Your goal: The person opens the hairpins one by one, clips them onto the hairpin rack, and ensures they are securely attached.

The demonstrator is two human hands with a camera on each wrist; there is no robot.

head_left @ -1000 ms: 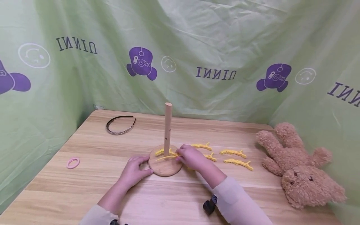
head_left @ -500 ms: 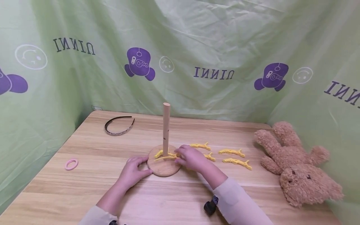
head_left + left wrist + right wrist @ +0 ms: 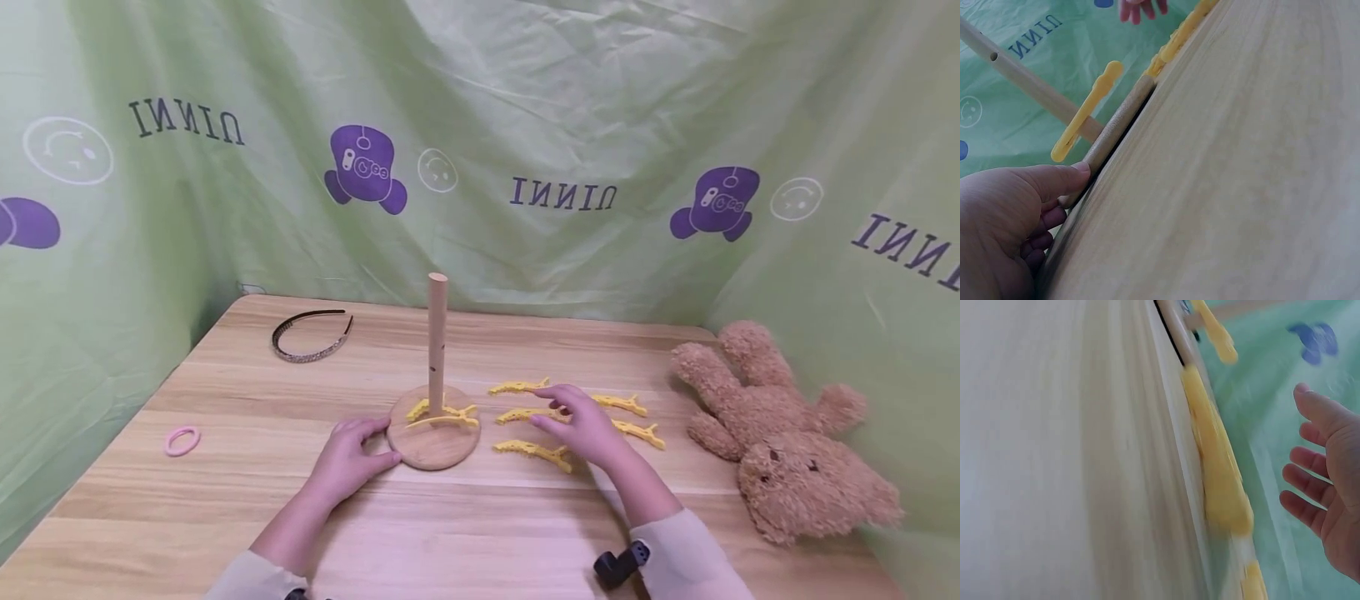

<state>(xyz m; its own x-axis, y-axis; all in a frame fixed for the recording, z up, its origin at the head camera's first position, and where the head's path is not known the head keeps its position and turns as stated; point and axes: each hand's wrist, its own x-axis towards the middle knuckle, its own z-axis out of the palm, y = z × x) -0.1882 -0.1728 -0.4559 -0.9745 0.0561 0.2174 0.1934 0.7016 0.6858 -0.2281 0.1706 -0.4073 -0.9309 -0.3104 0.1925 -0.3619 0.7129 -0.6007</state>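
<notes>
Resting on the tabletop [image 3: 225, 467], the left hand [image 3: 347, 457] touches with relaxed fingers the near left edge of the round wooden base with an upright peg [image 3: 433, 437]. The right hand [image 3: 581, 423] hovers open and empty over the yellow plastic hair clips [image 3: 534, 451] lying right of the base.

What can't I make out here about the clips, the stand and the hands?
- Clip under the right hand: head view, the hand hides part of it.
- Whether the yellow clips grip the post or lie on the round base: head view, too small.
- Nearest clip: right wrist view, blurred.
- Left hand: left wrist view, cut off by the frame edge.
</notes>
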